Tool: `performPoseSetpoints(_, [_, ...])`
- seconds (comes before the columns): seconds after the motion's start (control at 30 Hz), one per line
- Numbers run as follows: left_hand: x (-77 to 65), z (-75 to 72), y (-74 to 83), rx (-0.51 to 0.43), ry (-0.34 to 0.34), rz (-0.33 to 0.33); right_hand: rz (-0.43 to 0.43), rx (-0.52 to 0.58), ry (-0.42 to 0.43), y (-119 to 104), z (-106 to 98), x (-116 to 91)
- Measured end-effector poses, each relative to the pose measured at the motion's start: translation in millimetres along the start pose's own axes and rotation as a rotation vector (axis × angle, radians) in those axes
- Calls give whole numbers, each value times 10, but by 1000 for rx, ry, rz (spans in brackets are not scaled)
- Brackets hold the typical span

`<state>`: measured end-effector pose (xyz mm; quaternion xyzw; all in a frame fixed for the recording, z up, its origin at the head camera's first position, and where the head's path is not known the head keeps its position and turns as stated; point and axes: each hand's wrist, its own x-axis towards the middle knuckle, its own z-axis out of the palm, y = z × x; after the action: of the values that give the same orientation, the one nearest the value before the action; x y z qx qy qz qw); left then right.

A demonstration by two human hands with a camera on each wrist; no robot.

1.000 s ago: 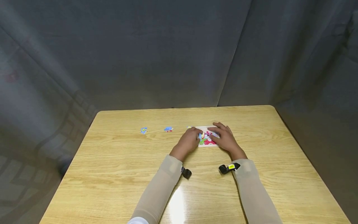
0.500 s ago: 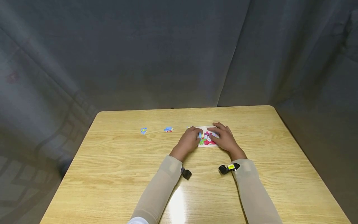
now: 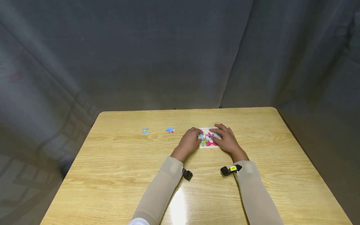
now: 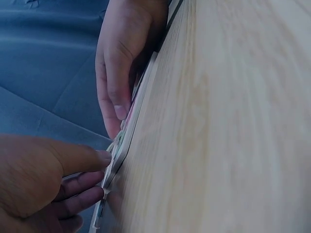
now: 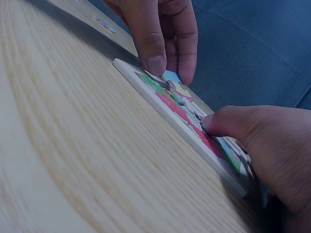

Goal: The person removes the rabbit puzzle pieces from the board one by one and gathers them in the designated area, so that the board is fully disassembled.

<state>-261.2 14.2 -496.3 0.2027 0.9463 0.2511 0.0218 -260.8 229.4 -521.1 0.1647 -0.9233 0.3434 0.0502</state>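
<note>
A small jigsaw puzzle (image 3: 211, 143) in a pale wooden tray (image 5: 160, 110) lies on the table, with red, green and white pieces in it. My left hand (image 3: 190, 140) is at the tray's left end. Its thumb and finger pinch a light-blue and yellow puzzle piece (image 5: 171, 76) at the tray's surface. From the right, my right hand (image 3: 227, 141) rests over the tray, fingers spread past its far edge. Its thumb (image 5: 214, 121) presses on the pieces near the middle. My right palm and fingers hide the tray's right end.
Two loose puzzle pieces, a blue and yellow one (image 3: 145, 131) and a blue and red one (image 3: 170, 130), lie left of the tray on the wooden table (image 3: 118, 175). A dark grey curtain (image 3: 168, 56) hangs behind the table's far edge.
The bit of a piece that showed just beyond my left hand is now almost hidden behind it. Both hands otherwise keep nearly the same place at the tray.
</note>
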Motion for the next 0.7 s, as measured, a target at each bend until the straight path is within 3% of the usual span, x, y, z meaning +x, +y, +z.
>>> performPoseSetpoints(0.37, [-192, -161, -154, -125, 16, 5, -6, 16, -9, -15, -19, -7])
performPoseSetpoints(0.53, [-364, -338, -207, -188, 14, -7, -8, 22, -5, -28, -39, -2])
performPoseSetpoints(0.7, [-584, -505, -328, -192, 31, -26, -2, 17, -6, -11, -26, -2])
